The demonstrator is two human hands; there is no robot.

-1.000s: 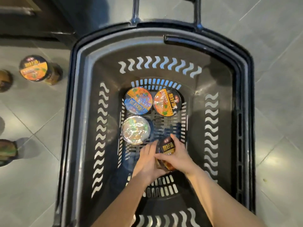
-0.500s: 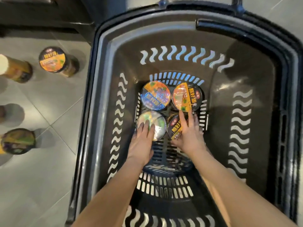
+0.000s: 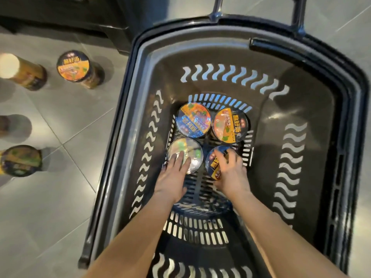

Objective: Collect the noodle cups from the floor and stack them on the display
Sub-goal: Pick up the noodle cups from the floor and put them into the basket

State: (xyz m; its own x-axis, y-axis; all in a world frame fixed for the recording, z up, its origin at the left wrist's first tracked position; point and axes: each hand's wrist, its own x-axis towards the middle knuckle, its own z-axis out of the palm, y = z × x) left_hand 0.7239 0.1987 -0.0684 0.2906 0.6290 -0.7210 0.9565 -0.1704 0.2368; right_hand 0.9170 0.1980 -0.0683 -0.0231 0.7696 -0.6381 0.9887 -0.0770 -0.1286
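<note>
Both forearms reach down into the basket [image 3: 144, 63], the left hand [image 3: 174, 173] lying flat with straight fingers on the near-left noodle cup [image 3: 185, 157], the right hand [image 3: 230, 173] curling its grip round the near-right cup [image 3: 213, 165], whose lid it mostly hides.

You've got a grey tiled floor [image 3: 60, 197] under everything, with a big dark plastic basket [image 3: 301, 121] sitting on it to the right. Left of the basket, noodle cups stand on the tiles: an orange-lidded cup [image 3: 73, 66] at the far side, a tipped-looking cup [image 3: 24, 71] further left, and a dark-lidded cup [image 3: 20, 160] nearer you.
</note>
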